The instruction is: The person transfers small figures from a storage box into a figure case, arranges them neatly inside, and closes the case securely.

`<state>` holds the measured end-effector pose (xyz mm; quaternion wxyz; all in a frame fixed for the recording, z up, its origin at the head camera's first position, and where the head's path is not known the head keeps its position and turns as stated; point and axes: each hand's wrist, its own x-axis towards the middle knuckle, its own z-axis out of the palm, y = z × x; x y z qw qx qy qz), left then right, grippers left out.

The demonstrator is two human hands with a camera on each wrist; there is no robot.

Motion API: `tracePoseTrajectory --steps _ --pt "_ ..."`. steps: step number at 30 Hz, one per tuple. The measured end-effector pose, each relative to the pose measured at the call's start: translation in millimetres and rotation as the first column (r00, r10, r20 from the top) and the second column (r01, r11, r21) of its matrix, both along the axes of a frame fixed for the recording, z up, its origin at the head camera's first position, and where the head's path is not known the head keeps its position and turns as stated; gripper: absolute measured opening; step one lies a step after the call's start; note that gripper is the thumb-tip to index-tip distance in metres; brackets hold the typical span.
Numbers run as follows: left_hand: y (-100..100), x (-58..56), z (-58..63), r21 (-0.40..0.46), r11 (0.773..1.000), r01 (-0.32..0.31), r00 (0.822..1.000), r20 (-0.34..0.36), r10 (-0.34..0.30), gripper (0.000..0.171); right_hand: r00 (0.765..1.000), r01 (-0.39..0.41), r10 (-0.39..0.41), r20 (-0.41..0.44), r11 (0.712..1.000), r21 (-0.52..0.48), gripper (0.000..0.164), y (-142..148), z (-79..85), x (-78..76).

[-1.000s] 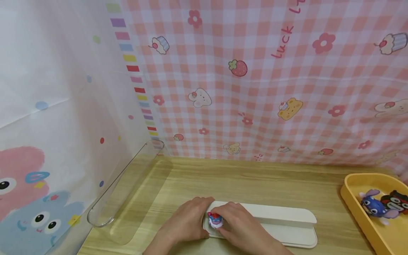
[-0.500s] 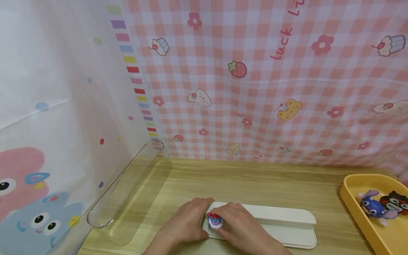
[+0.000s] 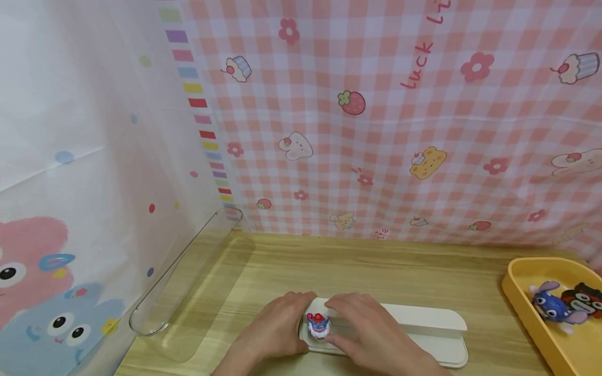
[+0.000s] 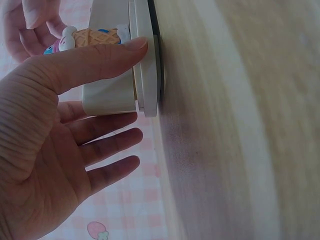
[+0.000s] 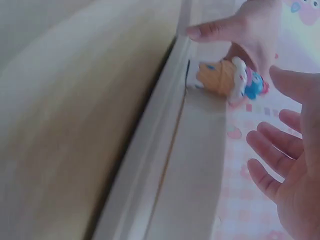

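Observation:
A small ice-cream-cone figurine (image 3: 319,326) stands upright at the left end of a long white stepped base (image 3: 437,347) on the table. It has a waffle-patterned body, white frosting and a blue and red top. My left hand (image 3: 281,325) grips the base's left end, its thumb (image 4: 107,62) along the front side and fingers behind. Just right of the figurine, my right hand (image 3: 369,331) has thumb and fingers spread apart and holds nothing. The right wrist view shows a gap between this hand and the figurine (image 5: 217,77).
A clear long cover (image 3: 185,282) lies at the left of the wood-grain table (image 3: 376,271). At the right, a yellow tray (image 3: 522,303) holds a blue big-eared figure (image 3: 550,305) and a dark red-and-black figure (image 3: 583,300). Patterned cloth (image 3: 320,172) hangs behind.
My right hand has let go of the figurine and drawn back to the right, its fingers opening. The figurine stays standing, and the left hand keeps its grip on the base.

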<state>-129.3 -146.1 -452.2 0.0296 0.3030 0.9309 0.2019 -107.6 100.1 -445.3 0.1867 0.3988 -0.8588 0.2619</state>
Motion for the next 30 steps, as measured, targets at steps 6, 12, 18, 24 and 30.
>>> tracePoseTrajectory --steps 6,12,18,24,30 --pt "1 -0.4 0.3 -0.014 1.0 -0.009 1.0 -0.005 0.009 0.077 0.999 0.053 -0.053 0.001 0.998 0.021 0.049 21 11.8 -0.4" --pt "2 0.2 0.8 -0.03 0.999 -0.027 1.0 0.009 0.027 0.077 0.989 0.129 -0.127 -0.072 0.991 0.027 0.048 50 21.1 -3.8" --pt "2 0.5 0.2 -0.03 0.999 -0.034 0.999 0.02 0.034 0.078 0.978 0.174 -0.172 -0.115 0.985 0.002 0.048 83 29.3 -8.7" --pt "1 0.5 -0.1 -0.032 0.999 -0.032 0.999 0.016 0.032 0.077 0.968 0.219 -0.215 -0.126 0.976 0.015 0.053 115 34.5 -9.8" --pt "1 1.3 0.0 -0.033 0.999 -0.038 0.999 0.009 0.038 0.079 0.945 0.306 -0.299 -0.135 0.951 0.035 0.06 149 42.8 -6.1"
